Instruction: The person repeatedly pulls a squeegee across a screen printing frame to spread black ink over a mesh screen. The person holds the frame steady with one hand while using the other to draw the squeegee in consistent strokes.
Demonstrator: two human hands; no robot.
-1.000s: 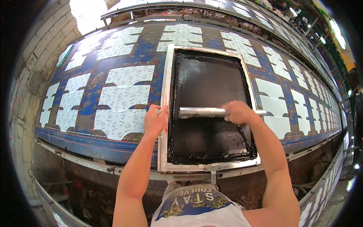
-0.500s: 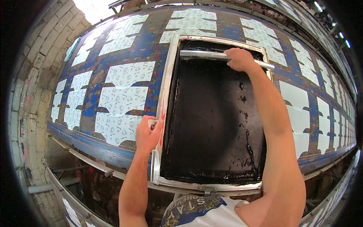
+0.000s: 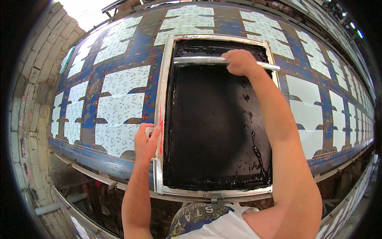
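Observation:
A screen-printing frame point(image 3: 158, 175) with pale rails lies on the long table, and black ink point(image 3: 203, 119) coats the mesh inside it. My right hand point(image 3: 241, 63) is wrapped round the middle of a silvery squeegee bar point(image 3: 199, 60), which spans the frame crosswise near its far end. The squeegee's lower edge cannot be made out against the black ink. At the frame's left rail, my left hand point(image 3: 146, 142) grips a small pale handle point(image 3: 149, 130), its fingers closed and partly hidden. Red smears mark the rail beside that hand.
White cut pieces with small printed figures point(image 3: 119, 105) lie in rows on the blue, stained table point(image 3: 85, 99). Plain white pieces point(image 3: 304, 95) lie to the frame's right. A brick wall point(image 3: 36, 79) stands at the left, and a metal rail point(image 3: 103, 177) runs along the near edge.
The squeegee in my right hand has moved slightly toward me over the inked screen. The whole scene sits a little further left in view. My left hand keeps its grip.

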